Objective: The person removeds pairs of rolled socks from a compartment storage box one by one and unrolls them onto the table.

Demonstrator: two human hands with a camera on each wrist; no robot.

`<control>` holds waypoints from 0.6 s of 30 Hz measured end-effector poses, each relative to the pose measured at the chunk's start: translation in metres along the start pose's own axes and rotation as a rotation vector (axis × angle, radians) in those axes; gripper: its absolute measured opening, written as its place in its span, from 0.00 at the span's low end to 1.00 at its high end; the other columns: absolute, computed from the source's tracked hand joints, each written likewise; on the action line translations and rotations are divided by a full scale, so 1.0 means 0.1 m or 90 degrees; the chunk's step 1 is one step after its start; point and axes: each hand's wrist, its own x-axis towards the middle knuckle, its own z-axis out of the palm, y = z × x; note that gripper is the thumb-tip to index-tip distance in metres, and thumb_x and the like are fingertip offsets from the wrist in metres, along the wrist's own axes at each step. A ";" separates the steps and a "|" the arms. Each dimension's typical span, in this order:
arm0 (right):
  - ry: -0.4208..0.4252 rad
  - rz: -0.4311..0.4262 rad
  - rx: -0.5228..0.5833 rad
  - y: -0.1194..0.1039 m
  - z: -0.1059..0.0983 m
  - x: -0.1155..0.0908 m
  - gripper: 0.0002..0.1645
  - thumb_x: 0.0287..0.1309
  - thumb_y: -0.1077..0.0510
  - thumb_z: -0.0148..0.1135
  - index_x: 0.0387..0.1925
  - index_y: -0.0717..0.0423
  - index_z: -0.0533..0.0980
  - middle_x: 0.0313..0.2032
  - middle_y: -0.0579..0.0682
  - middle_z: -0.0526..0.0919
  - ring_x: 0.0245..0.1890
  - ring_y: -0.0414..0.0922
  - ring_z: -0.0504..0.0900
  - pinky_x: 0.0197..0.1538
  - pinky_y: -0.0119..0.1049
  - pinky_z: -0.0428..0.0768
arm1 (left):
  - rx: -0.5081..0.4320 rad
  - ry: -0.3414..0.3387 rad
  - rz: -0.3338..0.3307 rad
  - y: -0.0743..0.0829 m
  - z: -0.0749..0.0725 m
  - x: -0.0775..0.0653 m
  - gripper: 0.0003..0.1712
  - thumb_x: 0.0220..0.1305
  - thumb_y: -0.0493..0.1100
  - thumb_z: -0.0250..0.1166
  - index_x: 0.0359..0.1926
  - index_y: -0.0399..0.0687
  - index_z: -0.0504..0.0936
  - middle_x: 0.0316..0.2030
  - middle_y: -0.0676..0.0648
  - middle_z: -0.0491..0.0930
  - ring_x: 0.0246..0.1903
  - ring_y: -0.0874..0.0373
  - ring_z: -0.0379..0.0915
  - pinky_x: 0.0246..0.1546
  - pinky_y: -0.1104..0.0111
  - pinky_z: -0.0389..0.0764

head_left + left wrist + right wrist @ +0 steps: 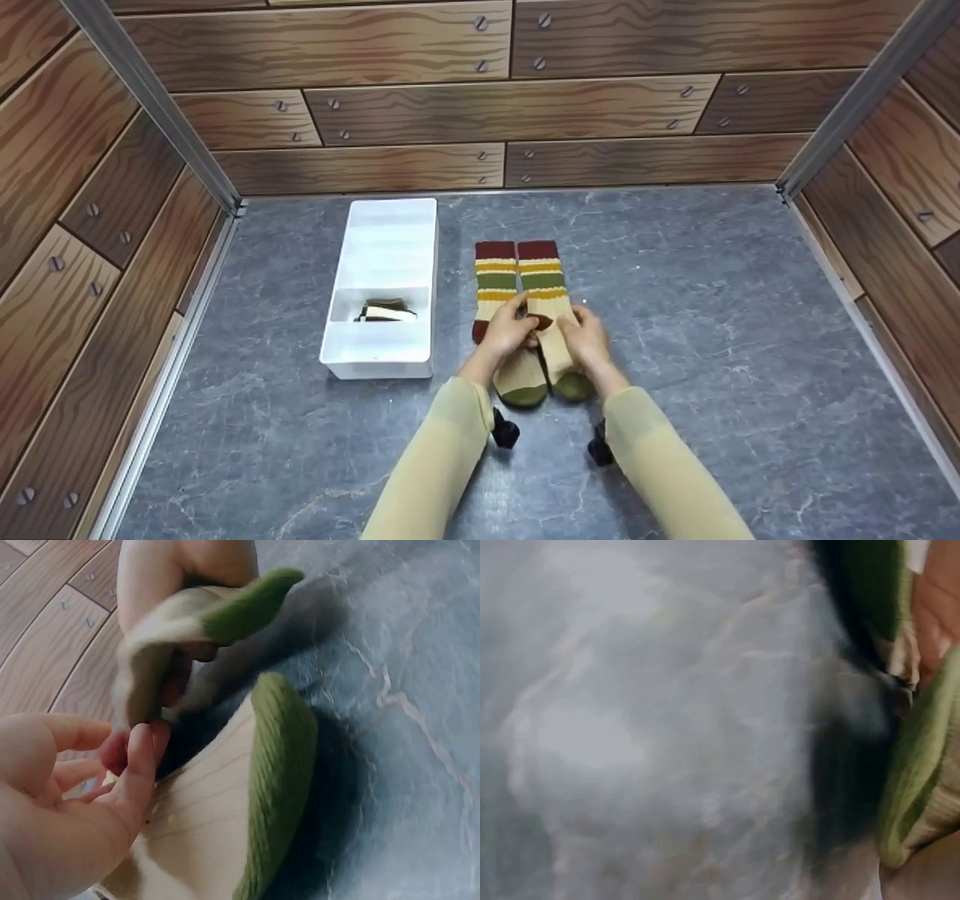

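Observation:
Two knitted socks lie side by side in the head view, cuffs pointing away: a left sock (495, 281) and a right sock (541, 279). Both are cream with dark red cuffs, yellow and green stripes, and green toes. My left hand (510, 328) reaches across the left sock and pinches the right sock by its dark red heel. On the far side of that sock, my right hand (586, 337) grips its foot. The left wrist view shows the right sock's green toe (247, 611) lifted off the floor, while the left sock's toe (281, 772) rests lower.
Left of the socks stands a long white divided box (381, 370). A small brown and cream folded item (386, 311) sits in one of its compartments. Wood-patterned walls (412, 116) enclose the grey marbled surface (697, 300) at the back and sides.

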 end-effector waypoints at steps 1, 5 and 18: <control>0.003 -0.011 -0.033 0.01 0.00 -0.01 0.25 0.65 0.57 0.55 0.60 0.65 0.69 0.53 0.66 0.76 0.48 0.59 0.76 0.52 0.49 0.73 | 0.030 0.003 0.015 0.00 -0.01 0.00 0.33 0.65 0.29 0.54 0.70 0.36 0.59 0.60 0.31 0.67 0.17 0.58 0.73 0.22 0.66 0.80; 0.028 -0.082 -0.186 0.01 0.01 -0.06 0.28 0.60 0.55 0.61 0.58 0.65 0.69 0.49 0.68 0.78 0.48 0.62 0.77 0.50 0.54 0.73 | 0.185 0.037 0.106 -0.01 -0.05 -0.03 0.28 0.63 0.30 0.55 0.65 0.33 0.67 0.54 0.32 0.72 0.19 0.55 0.76 0.23 0.67 0.80; -0.102 -0.437 -0.450 0.09 0.01 -0.15 0.29 0.69 0.55 0.51 0.68 0.59 0.63 0.67 0.57 0.64 0.66 0.57 0.62 0.63 0.56 0.63 | 0.809 0.105 0.295 -0.17 -0.18 -0.27 0.26 0.71 0.47 0.52 0.66 0.42 0.68 0.64 0.45 0.68 0.64 0.50 0.62 0.63 0.60 0.62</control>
